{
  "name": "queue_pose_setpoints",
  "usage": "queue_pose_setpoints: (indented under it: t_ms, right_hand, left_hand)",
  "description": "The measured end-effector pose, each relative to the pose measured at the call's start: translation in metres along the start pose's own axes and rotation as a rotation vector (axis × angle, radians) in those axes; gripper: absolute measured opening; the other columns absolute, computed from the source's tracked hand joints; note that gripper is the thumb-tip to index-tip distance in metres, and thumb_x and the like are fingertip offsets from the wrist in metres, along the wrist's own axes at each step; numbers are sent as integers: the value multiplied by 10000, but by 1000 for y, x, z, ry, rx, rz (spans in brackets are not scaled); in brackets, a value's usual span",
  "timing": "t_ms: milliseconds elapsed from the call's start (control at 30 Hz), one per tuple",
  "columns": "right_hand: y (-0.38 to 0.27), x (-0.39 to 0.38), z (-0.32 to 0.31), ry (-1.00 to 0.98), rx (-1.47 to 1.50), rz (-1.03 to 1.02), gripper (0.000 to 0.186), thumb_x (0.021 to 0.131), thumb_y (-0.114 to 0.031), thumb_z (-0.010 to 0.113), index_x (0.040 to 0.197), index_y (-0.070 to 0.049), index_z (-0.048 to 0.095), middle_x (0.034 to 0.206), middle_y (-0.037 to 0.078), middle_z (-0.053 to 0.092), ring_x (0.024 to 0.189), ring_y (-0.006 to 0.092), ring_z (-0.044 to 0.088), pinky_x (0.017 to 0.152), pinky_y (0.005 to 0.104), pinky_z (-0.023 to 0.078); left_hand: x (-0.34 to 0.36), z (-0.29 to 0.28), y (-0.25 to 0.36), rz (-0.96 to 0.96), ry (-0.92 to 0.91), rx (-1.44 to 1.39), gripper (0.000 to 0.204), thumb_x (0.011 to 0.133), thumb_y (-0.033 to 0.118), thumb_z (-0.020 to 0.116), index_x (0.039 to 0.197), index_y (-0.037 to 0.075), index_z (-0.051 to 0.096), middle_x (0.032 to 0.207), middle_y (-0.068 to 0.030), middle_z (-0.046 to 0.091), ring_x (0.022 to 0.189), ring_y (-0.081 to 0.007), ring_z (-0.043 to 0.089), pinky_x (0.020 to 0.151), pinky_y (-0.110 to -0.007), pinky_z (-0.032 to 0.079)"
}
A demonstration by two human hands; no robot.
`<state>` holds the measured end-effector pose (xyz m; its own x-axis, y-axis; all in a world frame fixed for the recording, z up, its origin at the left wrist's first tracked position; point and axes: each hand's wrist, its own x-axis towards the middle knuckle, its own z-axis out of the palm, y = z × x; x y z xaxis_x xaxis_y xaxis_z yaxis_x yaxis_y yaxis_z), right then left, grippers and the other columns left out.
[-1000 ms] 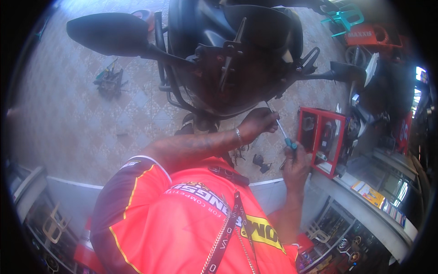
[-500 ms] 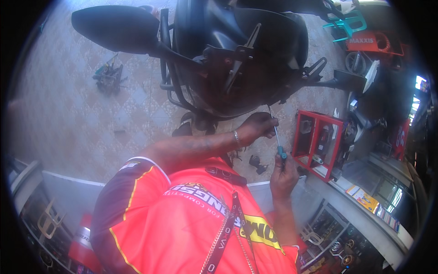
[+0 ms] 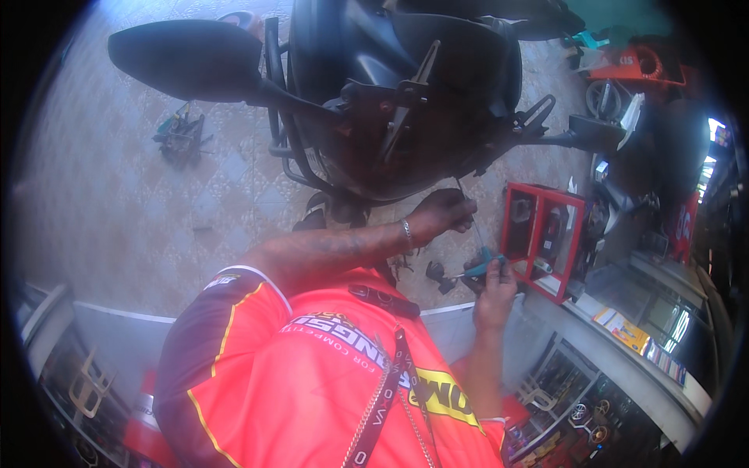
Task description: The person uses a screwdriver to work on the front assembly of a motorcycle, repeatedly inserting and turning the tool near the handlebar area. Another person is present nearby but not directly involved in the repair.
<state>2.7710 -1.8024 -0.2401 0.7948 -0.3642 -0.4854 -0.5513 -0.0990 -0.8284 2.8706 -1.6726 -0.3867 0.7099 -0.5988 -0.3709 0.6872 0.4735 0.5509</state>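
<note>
My left hand (image 3: 443, 216), a bracelet on its wrist, reaches under the black scooter (image 3: 406, 101). Its fingers are closed around a thin metal shaft (image 3: 471, 214) that runs down to a teal-handled screwdriver (image 3: 482, 263). Just below and to the right, my right hand (image 3: 493, 290) grips that teal handle, with the shaft pointing up toward the scooter's underside. The two hands are a short way apart. My orange jersey (image 3: 312, 382) fills the lower middle and hides the ground beneath me.
The scooter's seat (image 3: 187, 58) juts left over the tiled floor. Loose tools (image 3: 179, 136) lie on the tiles at left, and small dark parts (image 3: 437, 274) below my hands. A red open toolbox (image 3: 544, 234) stands right, beside a counter with shelves (image 3: 632, 335).
My right hand with the screwdriver has dropped lower and away from the left hand. The left hand stays under the scooter. The view has shifted slightly.
</note>
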Motion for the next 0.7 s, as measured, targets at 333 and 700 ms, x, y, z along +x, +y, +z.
queue_pose_setpoints:
  t_ms: [333,700]
  right_hand:
    - [-22,18,-15,-56,767,376,352,1068,-287,560,1268,3,585,1084,118,704,993,227,721,757,328,664]
    - [-26,8,-8,168,-211,-462,610,1004,-364,671,1491,-84,434,1156,79,622,1047,251,630,921,384,529]
  left_hand:
    - [16,14,10,-18,5,-110,345,1046,351,616,1065,7,601,917,-59,649,799,-120,642,749,-275,556]
    - [28,26,16,-10,-8,-85,355,1038,360,628,1052,5,604,898,-62,654,779,-119,647,729,-273,549]
